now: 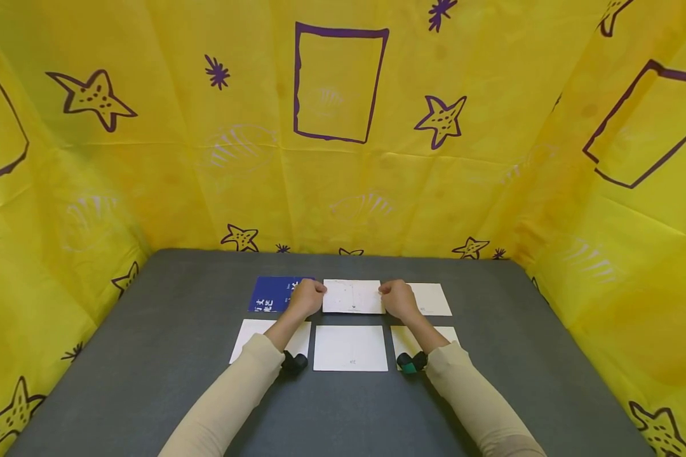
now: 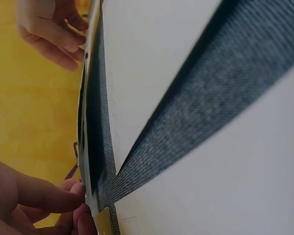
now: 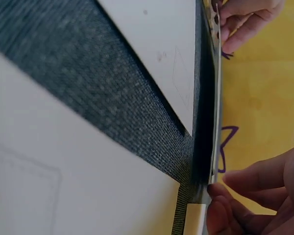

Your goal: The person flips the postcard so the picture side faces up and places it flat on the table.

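Both hands hold one white postcard point(image 1: 351, 296) with fine printed marks, in the middle of the back row in the head view. My left hand point(image 1: 307, 298) pinches its left edge between thumb and fingers. At the right edge, my right hand point(image 1: 399, 298) pinches it likewise. Seen nearly edge-on in the left wrist view, the held postcard point(image 2: 83, 112) stands raised off the dark cloth, with the left hand point(image 2: 36, 205) low and the right hand point(image 2: 51, 32) above. The right wrist view shows the right hand point(image 3: 264, 196) at the near end of the postcard point(image 3: 216, 107).
A blue card point(image 1: 271, 294) with white lettering lies back left, a white card point(image 1: 431, 298) back right. In front are a left card point(image 1: 251, 329), a middle card point(image 1: 350, 348) and a right card point(image 1: 448, 333), partly under the forearms. Yellow cloth point(image 1: 343, 171) walls the grey table point(image 1: 148, 355).
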Available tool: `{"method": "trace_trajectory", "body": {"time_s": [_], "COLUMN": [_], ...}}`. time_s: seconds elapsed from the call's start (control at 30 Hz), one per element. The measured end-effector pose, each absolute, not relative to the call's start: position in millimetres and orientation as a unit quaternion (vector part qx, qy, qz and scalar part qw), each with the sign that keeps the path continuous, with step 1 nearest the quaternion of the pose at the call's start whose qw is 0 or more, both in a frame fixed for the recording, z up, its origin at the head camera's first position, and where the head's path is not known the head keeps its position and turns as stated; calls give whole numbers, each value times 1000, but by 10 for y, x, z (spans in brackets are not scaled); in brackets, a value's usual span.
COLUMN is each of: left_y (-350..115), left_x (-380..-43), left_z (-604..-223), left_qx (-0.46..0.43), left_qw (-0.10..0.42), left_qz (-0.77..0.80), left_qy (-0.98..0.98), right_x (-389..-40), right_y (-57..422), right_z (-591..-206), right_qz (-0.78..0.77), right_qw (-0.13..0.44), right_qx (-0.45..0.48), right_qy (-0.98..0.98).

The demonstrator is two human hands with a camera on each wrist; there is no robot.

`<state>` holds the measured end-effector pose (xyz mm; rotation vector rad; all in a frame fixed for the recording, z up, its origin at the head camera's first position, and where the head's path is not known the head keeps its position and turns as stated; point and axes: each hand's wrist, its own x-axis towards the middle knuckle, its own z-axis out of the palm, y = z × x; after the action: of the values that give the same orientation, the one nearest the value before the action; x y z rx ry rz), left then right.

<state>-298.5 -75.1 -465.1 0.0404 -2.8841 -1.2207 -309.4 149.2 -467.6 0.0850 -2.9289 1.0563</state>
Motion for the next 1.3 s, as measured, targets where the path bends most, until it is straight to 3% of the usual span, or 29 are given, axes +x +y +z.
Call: {"method": "trace_trajectory", "body": {"time_s": [0.33, 0.6, 1.3], "left_y": [-764, -807, -870], "left_x": [-2987, -2977, -2962], "left_z": [-4668, -4633, -4627], "left_qx": [29, 53, 30], "left_qw": [16, 1, -2], "left_qz": [-418, -467, -524], "left_qy": [-908, -883, -851], "right_x": [-3113, -3119, -3083], "right_y": [1535, 1583, 1638], "right_z": [-4673, -4669, -4641], "right_qz": [376, 409, 415], "right_qw": [16, 57, 85], "right_qx": [35, 58, 78], "right_qy": [-926, -909, -903]}}
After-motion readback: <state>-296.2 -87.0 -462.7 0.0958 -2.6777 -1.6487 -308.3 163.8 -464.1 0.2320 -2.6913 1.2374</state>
